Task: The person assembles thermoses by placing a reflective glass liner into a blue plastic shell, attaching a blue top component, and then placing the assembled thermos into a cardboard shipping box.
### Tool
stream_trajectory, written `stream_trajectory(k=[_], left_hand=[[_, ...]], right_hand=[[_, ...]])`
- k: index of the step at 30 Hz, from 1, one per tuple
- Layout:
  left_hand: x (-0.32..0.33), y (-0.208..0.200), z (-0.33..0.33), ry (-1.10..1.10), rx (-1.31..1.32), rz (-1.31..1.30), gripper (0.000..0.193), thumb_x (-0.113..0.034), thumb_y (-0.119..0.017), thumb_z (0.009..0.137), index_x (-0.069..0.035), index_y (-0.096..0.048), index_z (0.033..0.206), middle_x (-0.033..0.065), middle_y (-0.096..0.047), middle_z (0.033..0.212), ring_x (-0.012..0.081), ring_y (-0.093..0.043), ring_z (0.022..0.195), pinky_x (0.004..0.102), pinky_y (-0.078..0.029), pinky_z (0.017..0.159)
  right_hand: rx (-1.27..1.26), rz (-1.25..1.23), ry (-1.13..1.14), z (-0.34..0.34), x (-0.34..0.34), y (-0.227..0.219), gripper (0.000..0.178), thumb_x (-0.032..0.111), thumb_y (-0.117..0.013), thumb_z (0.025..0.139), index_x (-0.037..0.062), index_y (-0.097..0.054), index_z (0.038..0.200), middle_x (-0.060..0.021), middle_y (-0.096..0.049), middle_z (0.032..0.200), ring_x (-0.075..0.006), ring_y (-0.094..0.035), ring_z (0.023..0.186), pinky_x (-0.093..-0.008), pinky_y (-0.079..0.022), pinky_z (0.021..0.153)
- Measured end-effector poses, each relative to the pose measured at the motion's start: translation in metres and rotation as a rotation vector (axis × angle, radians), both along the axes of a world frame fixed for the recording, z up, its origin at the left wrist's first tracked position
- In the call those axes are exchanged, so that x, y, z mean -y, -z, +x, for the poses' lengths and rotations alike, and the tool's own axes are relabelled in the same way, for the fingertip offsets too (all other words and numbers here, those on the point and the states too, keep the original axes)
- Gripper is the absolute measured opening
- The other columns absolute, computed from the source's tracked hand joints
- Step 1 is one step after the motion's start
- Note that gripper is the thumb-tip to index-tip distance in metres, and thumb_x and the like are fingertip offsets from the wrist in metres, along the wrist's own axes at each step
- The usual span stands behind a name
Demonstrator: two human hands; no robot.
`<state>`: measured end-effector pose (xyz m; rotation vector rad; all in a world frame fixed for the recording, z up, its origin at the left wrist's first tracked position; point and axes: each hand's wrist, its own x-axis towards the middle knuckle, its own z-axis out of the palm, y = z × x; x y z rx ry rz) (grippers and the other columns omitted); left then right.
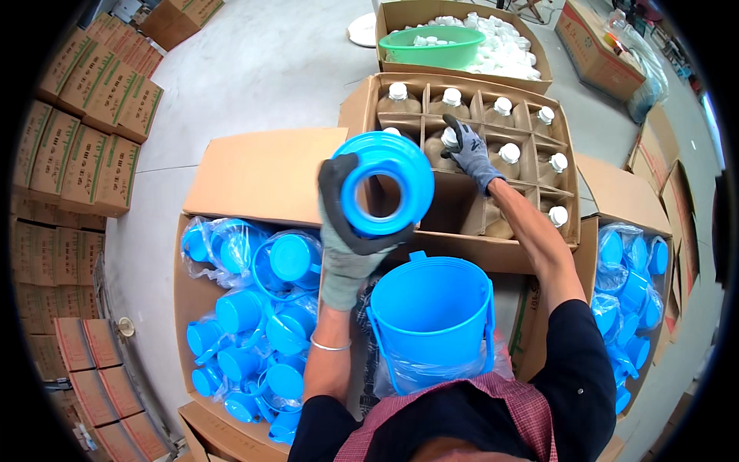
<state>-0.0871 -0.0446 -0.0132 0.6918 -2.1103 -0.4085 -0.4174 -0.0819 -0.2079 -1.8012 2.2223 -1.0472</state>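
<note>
My left hand [339,250], in a grey glove with dark fingers, grips a round blue plastic ring [419,183] with a wide hole through its middle. My right hand [471,155], also gloved, has its fingers around the white cap of a bottle [449,138]. That bottle stands among several others in a divided carton [493,248]; one near compartment looks dark, with no cap showing. Close to my body, below both hands, a blue bucket [431,308] stands upright with its handle hanging down and clear plastic wrap around its lower part.
Open cartons of blue plastic pitchers [250,312] and similar blue pieces [633,285] flank me. Beyond the bottles, a carton [385,35] holds white caps [504,50] and a green basin [435,48]. Stacked cartons [100,85] line the left; another carton [596,46] sits far right.
</note>
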Motion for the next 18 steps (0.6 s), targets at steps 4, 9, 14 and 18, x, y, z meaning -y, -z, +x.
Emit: stream_trajectory(k=[4, 9, 14, 18], left_hand=[[0.01, 0.021, 0.025, -0.076, -0.336, 0.212, 0.125, -0.026, -0.092, 0.058, 0.0, -0.014, 0.152, 0.0183, -0.043, 0.142, 0.0316, -0.046, 0.129, 0.0462, -0.034, 0.111], [0.012, 0.042, 0.059, -0.244, -0.346, 0.155, 0.104, -0.036, -0.082, 0.074, -0.005, -0.023, 0.153, 0.0152, -0.027, 0.156, 0.0329, -0.029, 0.143, 0.0482, -0.026, 0.117], [0.004, 0.038, 0.07, -0.256, -0.491, 0.332, 0.084, -0.037, -0.067, 0.092, -0.005, -0.022, 0.154, 0.014, -0.029, 0.155, 0.0291, -0.032, 0.141, 0.0452, -0.029, 0.115], [0.006, 0.036, 0.08, -0.209, -0.725, 0.536, 0.085, -0.038, -0.069, 0.09, -0.007, -0.021, 0.154, 0.013, -0.026, 0.156, 0.0301, -0.031, 0.141, 0.0471, -0.03, 0.114]], right_hand=[[0.002, -0.277, -0.116, -0.006, 0.0, -0.082, 0.076, 0.028, -0.081, 0.071, 0.0218, -0.048, 0.139, -0.017, -0.061, 0.117, -0.038, -0.06, 0.106, -0.0465, -0.049, 0.092], [0.273, -0.419, -0.26, -0.035, -0.008, -0.191, 0.066, 0.021, -0.081, 0.078, 0.0129, -0.052, 0.136, -0.0107, -0.063, 0.113, -0.0186, -0.061, 0.106, -0.0345, -0.052, 0.092], [0.654, -0.328, -0.248, -0.068, -0.038, -0.327, 0.042, 0.015, -0.067, 0.091, 0.0035, -0.055, 0.129, -0.0085, -0.068, 0.096, -0.0175, -0.066, 0.082, -0.0338, -0.055, 0.07], [0.51, -0.516, -0.393, -0.081, -0.027, -0.349, 0.029, 0.016, -0.062, 0.096, 0.0018, -0.06, 0.121, -0.0071, -0.067, 0.094, -0.0148, -0.064, 0.08, -0.0285, -0.054, 0.069]])
